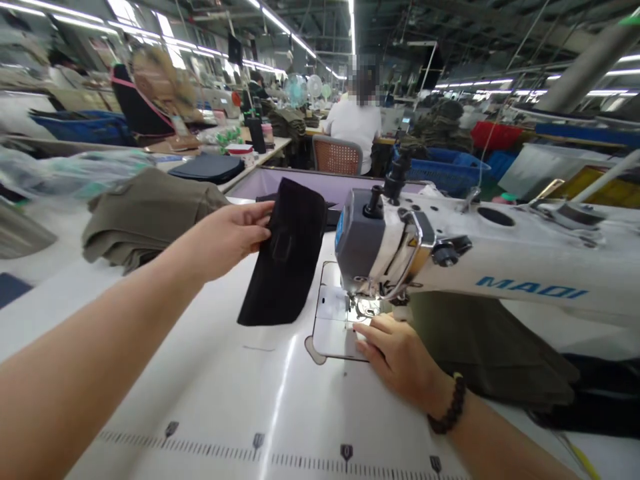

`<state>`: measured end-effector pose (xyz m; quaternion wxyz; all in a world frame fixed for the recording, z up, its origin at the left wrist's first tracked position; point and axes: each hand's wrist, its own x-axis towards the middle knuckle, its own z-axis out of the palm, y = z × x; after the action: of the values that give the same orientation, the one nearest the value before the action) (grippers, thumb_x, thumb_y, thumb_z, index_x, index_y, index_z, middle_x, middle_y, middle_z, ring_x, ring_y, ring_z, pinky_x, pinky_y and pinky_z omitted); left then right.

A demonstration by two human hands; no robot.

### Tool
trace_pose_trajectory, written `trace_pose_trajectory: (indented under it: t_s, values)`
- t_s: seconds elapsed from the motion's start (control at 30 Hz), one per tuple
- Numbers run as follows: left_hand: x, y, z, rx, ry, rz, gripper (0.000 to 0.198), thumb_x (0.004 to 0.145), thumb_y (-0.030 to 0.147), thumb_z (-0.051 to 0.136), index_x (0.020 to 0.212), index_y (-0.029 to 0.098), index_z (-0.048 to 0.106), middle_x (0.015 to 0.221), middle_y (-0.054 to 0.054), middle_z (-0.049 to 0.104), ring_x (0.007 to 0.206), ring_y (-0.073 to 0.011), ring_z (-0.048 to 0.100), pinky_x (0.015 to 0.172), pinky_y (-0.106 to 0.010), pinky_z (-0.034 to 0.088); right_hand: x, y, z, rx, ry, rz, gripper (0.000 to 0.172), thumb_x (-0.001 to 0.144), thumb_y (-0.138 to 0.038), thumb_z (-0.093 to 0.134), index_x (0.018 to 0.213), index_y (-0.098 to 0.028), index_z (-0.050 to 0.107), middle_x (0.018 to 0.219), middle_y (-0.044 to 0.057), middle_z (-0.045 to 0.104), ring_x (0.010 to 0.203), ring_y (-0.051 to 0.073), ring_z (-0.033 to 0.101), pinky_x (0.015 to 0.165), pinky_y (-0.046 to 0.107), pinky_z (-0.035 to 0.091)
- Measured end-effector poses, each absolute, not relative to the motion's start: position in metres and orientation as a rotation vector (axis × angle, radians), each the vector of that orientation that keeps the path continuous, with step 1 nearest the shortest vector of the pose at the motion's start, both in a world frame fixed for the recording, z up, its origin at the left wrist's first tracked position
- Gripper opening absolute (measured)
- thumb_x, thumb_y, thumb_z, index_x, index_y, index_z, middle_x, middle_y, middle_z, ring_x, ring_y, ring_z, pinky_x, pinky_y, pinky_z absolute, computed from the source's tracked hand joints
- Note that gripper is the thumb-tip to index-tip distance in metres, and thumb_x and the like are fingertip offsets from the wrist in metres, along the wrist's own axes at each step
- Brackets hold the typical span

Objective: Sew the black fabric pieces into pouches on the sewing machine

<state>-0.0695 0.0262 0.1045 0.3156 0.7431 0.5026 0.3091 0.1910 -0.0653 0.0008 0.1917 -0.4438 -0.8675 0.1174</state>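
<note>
My left hand (235, 233) pinches the left edge of a black fabric piece (287, 260), raised at a tilt left of the sewing machine (370, 233). The piece has a rounded lower corner and a small outlined patch in its middle. By the lit needle area, my right hand (395, 353) rests with its fingers stretched over the metal needle plate (330, 327). No fabric shows under those fingertips. A dark braided bracelet (450, 407) circles the right wrist. A loose thread (259, 348) lies on the white tabletop (200, 387).
Folded olive fabric (150, 213) is stacked at the left; more olive pieces (490, 347) lie under the machine arm. A printed ruler scale (300, 460) runs along the front. Beyond the table, a person in a white shirt (353, 123) sits on a chair (337, 155), near a blue crate (445, 167).
</note>
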Motion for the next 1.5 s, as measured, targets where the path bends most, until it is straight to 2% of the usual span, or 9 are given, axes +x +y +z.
trace_pose_trajectory:
  t_s: [0.07, 0.13, 0.17, 0.27, 0.37, 0.5, 0.63, 0.8, 1.5]
  values:
    - [-0.074, 0.02, 0.089, 1.946, 1.272, 0.753, 0.051, 0.082, 0.003, 0.023, 0.132, 0.006, 0.023, 0.108, -0.006, 0.059, 0.096, -0.0183, 0.058, 0.08, -0.033, 0.046, 0.192, -0.065, 0.001, -1.195, -2.447, 0.31, 0.023, 0.09, -0.023, 0.04, 0.098, -0.015, 0.06, 0.076, 0.004, 0.058, 0.072, 0.017, 0.051, 0.069, 0.031, 0.035]
    - [-0.076, 0.009, 0.064, 2.112, 1.478, 0.704, 0.053, 0.08, 0.012, 0.037, 0.131, 0.006, 0.026, 0.113, -0.015, 0.057, 0.092, -0.0216, 0.061, 0.074, -0.036, 0.052, 0.192, -0.066, 0.001, -1.139, -2.465, 0.285, 0.023, 0.09, -0.024, 0.04, 0.096, -0.015, 0.061, 0.075, 0.004, 0.058, 0.07, 0.016, 0.049, 0.069, 0.031, 0.034]
    - [-0.077, 0.002, 0.051, 2.173, 1.516, 0.687, 0.052, 0.078, 0.015, 0.044, 0.128, 0.007, 0.034, 0.119, -0.018, 0.052, 0.098, -0.0257, 0.058, 0.078, -0.041, 0.05, 0.191, -0.066, 0.002, -1.108, -2.479, 0.275, 0.023, 0.09, -0.024, 0.04, 0.094, -0.015, 0.061, 0.074, 0.004, 0.057, 0.07, 0.016, 0.049, 0.068, 0.031, 0.034]
    - [-0.069, -0.026, 0.024, 2.663, 1.26, 0.457, 0.033, 0.082, 0.012, 0.04, 0.112, 0.013, 0.055, 0.121, -0.013, 0.052, 0.105, -0.0244, 0.053, 0.089, -0.041, 0.045, 0.19, -0.067, 0.003, -1.001, -2.537, 0.258, 0.025, 0.09, -0.025, 0.039, 0.092, -0.015, 0.062, 0.071, 0.004, 0.057, 0.068, 0.016, 0.048, 0.067, 0.031, 0.034]
    - [-0.047, -0.049, 0.016, 2.97, 0.859, 0.211, 0.027, 0.087, 0.014, 0.041, 0.108, 0.015, 0.057, 0.113, -0.009, 0.058, 0.101, -0.0209, 0.054, 0.086, -0.035, 0.047, 0.189, -0.069, 0.003, -0.923, -2.611, 0.235, 0.026, 0.09, -0.026, 0.039, 0.093, -0.015, 0.062, 0.069, 0.003, 0.056, 0.066, 0.016, 0.047, 0.067, 0.031, 0.033]
    - [-0.017, -0.046, 0.014, 3.052, 0.799, 0.078, 0.021, 0.085, 0.022, 0.051, 0.101, 0.012, 0.058, 0.104, -0.01, 0.059, 0.094, -0.0232, 0.055, 0.079, -0.035, 0.048, 0.189, -0.069, 0.002, -0.907, -2.66, 0.137, 0.022, 0.088, -0.027, 0.043, 0.091, -0.015, 0.062, 0.068, 0.002, 0.055, 0.065, 0.016, 0.046, 0.066, 0.031, 0.033]
    - [-0.006, -0.026, 0.007, 3.1, 0.722, 0.098, 0.017, 0.087, 0.021, 0.047, 0.091, 0.012, 0.06, 0.103, -0.01, 0.058, 0.094, -0.0224, 0.053, 0.078, -0.033, 0.046, 0.19, -0.067, 0.001, -1.021, -2.646, 0.046, 0.02, 0.087, -0.028, 0.047, 0.091, -0.015, 0.061, 0.07, 0.003, 0.056, 0.067, 0.017, 0.049, 0.068, 0.033, 0.033]
    - [-0.004, -0.016, 0.001, 3.111, 0.749, 0.168, 0.023, 0.09, 0.019, 0.039, 0.097, 0.01, 0.058, 0.1, -0.01, 0.058, 0.096, -0.0225, 0.05, 0.083, -0.033, 0.042, 0.188, -0.065, 0.001, -1.18, -2.577, 0.031, 0.017, 0.084, -0.024, 0.051, 0.095, -0.014, 0.06, 0.074, 0.004, 0.058, 0.068, 0.018, 0.05, 0.069, 0.033, 0.035]
    - [0.0, -0.011, -0.005, 3.038, 0.822, 0.219, 0.027, 0.091, 0.018, 0.034, 0.099, 0.009, 0.058, 0.101, -0.011, 0.057, 0.102, -0.0253, 0.047, 0.087, -0.037, 0.041, 0.185, -0.063, -0.002, -1.329, -2.496, 0.078, 0.019, 0.084, -0.02, 0.05, 0.099, -0.015, 0.06, 0.079, 0.007, 0.06, 0.078, 0.02, 0.053, 0.075, 0.034, 0.037]
